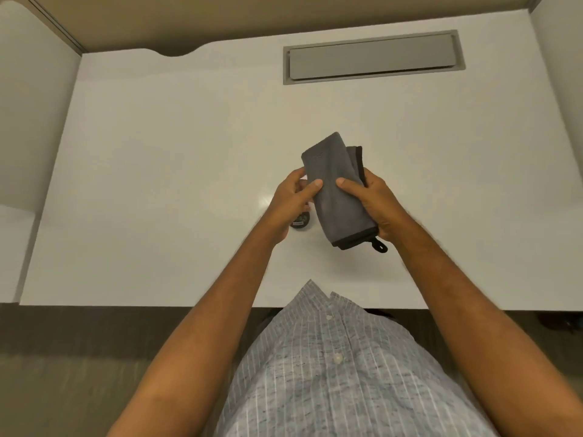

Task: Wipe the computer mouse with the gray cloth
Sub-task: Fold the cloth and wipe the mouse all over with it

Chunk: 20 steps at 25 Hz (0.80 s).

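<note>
Left hand (pixel 291 200) hides mouse (pixel 301 220) beside cloth (pixel 334 190).

Bare forearms and a striped button shirt

The person wears a grey heathered shirt (pixel 340 367) with thin pale vertical stripes; a row of small white buttons (pixel 338 358) runs down its front placket; the pointed collar (pixel 310 287) sits open at the top; no sleeve shows on either forearm, both being bare up to the frame's lower edge; the left hand (pixel 291 200) and the right hand (pixel 375 201) carry no ring, watch or glove that can be seen.
</note>
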Each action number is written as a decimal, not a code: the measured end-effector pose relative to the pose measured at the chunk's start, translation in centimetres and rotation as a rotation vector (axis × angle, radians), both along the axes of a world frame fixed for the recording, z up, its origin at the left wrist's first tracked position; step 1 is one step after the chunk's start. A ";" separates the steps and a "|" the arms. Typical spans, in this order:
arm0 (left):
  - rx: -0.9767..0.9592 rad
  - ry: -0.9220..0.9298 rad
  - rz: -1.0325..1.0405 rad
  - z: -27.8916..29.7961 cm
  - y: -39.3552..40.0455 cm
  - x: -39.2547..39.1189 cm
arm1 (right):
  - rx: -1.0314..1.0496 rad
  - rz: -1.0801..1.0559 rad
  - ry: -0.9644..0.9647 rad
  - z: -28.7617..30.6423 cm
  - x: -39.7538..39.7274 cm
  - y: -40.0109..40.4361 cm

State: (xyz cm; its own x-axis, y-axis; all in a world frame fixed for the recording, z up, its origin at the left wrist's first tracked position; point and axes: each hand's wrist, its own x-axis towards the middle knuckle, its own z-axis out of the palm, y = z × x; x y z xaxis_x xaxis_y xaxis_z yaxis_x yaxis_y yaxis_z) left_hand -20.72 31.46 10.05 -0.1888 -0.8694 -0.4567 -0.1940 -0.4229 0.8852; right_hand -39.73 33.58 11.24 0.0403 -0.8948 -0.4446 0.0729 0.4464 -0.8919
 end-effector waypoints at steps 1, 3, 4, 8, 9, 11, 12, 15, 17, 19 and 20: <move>-0.017 -0.076 0.028 -0.5 0.0 0.7 | 0.000 -0.011 0.037 -0.5 0.0 -0.2; -0.070 -0.249 0.049 -1.6 -0.2 2.6 | 0.022 -0.052 0.091 -1.4 0.0 -0.5; -0.109 -0.356 0.000 -2.3 -0.3 3.8 | 0.029 -0.057 0.123 -1.7 0.1 -0.8; -0.251 -0.858 -0.479 -4.9 -1.4 6.6 | -0.050 0.014 0.356 -3.2 1.3 -2.0; -0.266 -0.898 -0.560 -5.6 -1.7 6.8 | -0.084 0.037 0.435 -3.7 2.1 -2.3; -0.294 -0.912 -0.652 -7.0 -2.1 7.0 | -0.122 0.082 0.616 -4.6 3.7 -2.7; -0.312 -0.917 -0.680 -7.7 -2.3 7.2 | -0.119 0.097 0.701 -4.9 4.6 -2.8; -0.368 -0.923 -0.709 -9.3 -2.5 7.6 | -0.142 0.184 0.895 -6.0 7.3 -2.1; -0.414 -0.891 -0.676 -10.1 -2.5 7.9 | -0.163 0.277 0.966 -6.5 8.7 -1.5; -0.432 -0.842 -0.642 -10.7 -2.6 8.2 | -0.139 0.344 0.982 -6.9 9.6 -1.4; -0.434 -0.828 -0.632 -11.0 -2.6 8.3 | -0.116 0.364 0.978 -6.9 9.9 -1.5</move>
